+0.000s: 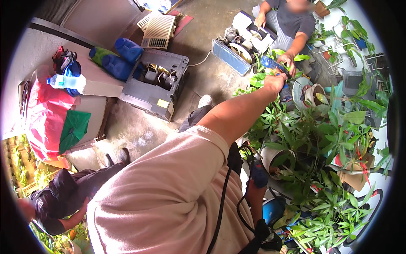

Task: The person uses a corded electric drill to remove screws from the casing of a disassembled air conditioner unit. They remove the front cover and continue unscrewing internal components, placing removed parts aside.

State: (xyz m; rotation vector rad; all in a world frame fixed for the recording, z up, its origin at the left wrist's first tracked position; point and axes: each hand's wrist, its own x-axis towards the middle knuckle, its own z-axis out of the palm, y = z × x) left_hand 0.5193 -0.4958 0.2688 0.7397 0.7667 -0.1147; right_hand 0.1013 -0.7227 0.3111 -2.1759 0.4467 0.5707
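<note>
Clasping a blue tool, the left grip stretches forward.

Left hand: fingers partly hidden, as was the grip of the blue power tool they closed around; right hand: mostly obscured at a dark-blue tool, its hold indistinct. Seated co-worker: face blurred, head cropped by the upper edge; second person: head was cut by the dark rim. Pale pot: partly covered by leaves; bottle: label was too small to read.
</note>
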